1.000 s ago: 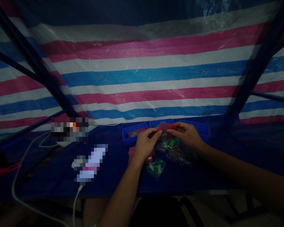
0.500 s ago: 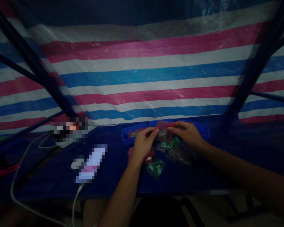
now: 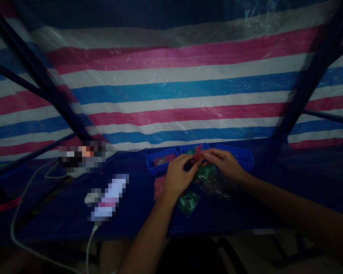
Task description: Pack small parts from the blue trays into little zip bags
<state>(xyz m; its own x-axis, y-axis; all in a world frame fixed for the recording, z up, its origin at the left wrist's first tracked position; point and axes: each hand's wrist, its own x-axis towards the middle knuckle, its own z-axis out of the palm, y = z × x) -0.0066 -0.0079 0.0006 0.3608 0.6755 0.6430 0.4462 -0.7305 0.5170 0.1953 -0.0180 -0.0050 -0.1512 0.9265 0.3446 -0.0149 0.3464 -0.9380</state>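
Between my left hand (image 3: 180,173) and my right hand (image 3: 224,161) is a small pink plastic bag (image 3: 198,151), pinched and bunched at the fingertips of both. Its contents are hidden by my fingers. Under my left wrist lie pink bags (image 3: 159,185), partly covered by the forearm. A green bag (image 3: 188,201) with thin metallic-looking pieces rests just right of that wrist. Below my right hand sit another green bag (image 3: 206,173) and a clear bag (image 3: 217,187) of small dark parts.
Three blue bins stand at the table's back: a left bin (image 3: 150,166) holding pink bags, a middle bin (image 3: 185,146) and a right bin (image 3: 247,156). A blurred-out phone (image 3: 110,198) with a white cable (image 3: 88,247) lies left. A striped tarp (image 3: 171,91) hangs behind.
The pink bag was spread flat between my fingers and is now bunched up. My left hand has shifted right, closer to my right hand.
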